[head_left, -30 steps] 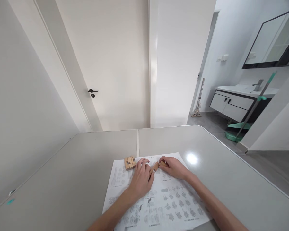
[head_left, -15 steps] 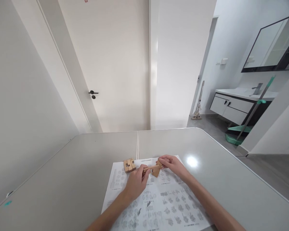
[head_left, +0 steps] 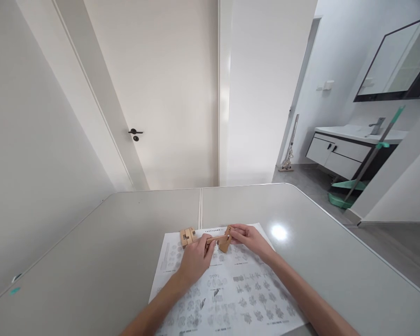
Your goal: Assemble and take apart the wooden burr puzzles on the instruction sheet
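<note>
My left hand (head_left: pixel 195 258) pinches one end of a thin wooden puzzle stick (head_left: pixel 215 239) just above the paper. My right hand (head_left: pixel 249 239) grips a notched wooden puzzle piece (head_left: pixel 226 241) that crosses the stick's other end. Both hands hover over a printed instruction sheet (head_left: pixel 231 294) full of small diagrams. A small cluster of joined wooden blocks (head_left: pixel 188 235) rests on the sheet's far left corner, just beyond my left hand.
The sheet lies on a grey table (head_left: pixel 108 261) with a centre seam and a rounded far right corner. Beyond it stand a white door (head_left: pixel 154 93) and, to the right, a vanity with sink (head_left: pixel 350 144), a broom and a green dustpan (head_left: pixel 339 198).
Both hands have lifted the wooden pieces off the sheet and brought them together; the stick now spans between the two hands. The block cluster has not moved.
</note>
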### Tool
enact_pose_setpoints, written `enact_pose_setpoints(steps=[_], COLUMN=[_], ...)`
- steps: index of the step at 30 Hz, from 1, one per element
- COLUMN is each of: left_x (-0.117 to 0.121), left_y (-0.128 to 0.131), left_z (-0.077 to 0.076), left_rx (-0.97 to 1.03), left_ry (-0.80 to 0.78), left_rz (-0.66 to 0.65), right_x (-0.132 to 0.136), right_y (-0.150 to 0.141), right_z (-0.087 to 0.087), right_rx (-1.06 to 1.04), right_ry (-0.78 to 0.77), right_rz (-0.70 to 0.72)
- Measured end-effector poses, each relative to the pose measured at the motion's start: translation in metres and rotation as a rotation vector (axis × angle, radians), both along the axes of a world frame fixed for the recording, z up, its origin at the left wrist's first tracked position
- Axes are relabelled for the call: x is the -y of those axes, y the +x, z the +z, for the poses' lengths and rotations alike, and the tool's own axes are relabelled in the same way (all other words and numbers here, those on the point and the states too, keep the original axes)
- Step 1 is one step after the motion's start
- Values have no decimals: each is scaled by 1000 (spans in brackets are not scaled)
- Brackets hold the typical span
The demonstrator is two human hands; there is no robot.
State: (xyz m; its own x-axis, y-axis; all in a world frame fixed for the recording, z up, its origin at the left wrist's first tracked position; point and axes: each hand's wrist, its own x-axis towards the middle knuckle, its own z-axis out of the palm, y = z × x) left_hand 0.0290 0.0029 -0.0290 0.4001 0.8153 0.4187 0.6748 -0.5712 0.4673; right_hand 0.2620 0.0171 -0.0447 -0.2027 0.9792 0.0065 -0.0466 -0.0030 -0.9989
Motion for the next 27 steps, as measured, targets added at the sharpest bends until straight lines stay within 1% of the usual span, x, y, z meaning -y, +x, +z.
enact_pose_setpoints(steps=[4, 8, 11, 15, 19, 22, 27], left_x=[1, 0, 0, 0, -1, -3, -5], left_y=[0, 0, -1, -2, -3, -5, -7], left_z=[5, 4, 3, 5, 8, 8, 11], left_rx=[28, 7, -17, -37, -40, -2, 87], left_ry=[-84, -57, -24, 22, 42, -11, -153], left_rz=[23, 33, 31, 34, 52, 68, 56], right_x=[2, 5, 5, 6, 6, 5, 5], right_y=[3, 4, 4, 4, 2, 0, -4], right_z=[2, 5, 6, 7, 6, 3, 1], right_rx=[-21, -16, -11, -11, -13, 4, -20], right_ry=[31, 41, 44, 31, 82, 124, 119], right_rz=[68, 170, 216, 212, 207, 174, 106])
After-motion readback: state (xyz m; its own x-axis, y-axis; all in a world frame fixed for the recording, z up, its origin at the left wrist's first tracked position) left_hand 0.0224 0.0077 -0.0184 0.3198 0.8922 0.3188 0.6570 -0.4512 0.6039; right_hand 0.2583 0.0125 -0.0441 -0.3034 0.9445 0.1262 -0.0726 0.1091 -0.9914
